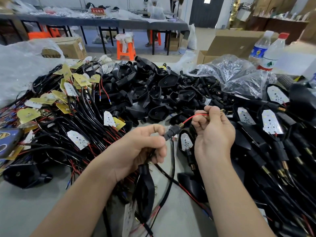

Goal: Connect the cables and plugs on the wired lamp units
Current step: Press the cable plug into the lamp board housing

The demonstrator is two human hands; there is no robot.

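The short black plastic plug (171, 132) is held above the grey worktable (34, 206) at mid-frame, between the 2 hands. Its long axis runs from lower left to upper right. Its front end points up and right at the brass spring-shaped terminal (181, 124), which sits right at its mouth; whether the terminal has entered the plug cannot be made out. From that terminal a thin red wire (191, 118) arcs up and right into the right hand (214, 134). A glossy black cable (173, 161) drops from the plug's rear end toward the table. The left hand (142, 147) pinches the plug's rear end between thumb and forefinger. Its other fingers are curled over dark leads that fall below the palm to a dangling black lamp housing (145, 189), and the hand hides what exactly they clasp. The right hand, palm toward the camera, pinches the red wire between thumb and forefinger, with its remaining fingers folded in. To the left lies a tangle of wired white and yellow LED boards (68, 100), cut off by the frame edge. Behind the hands is a heap of loose black plastic shells (136, 86), and to the right lie wired lamp units (271, 124), blurred toward the corner. 2 clear plastic water bottles (266, 48) stand at the far right.
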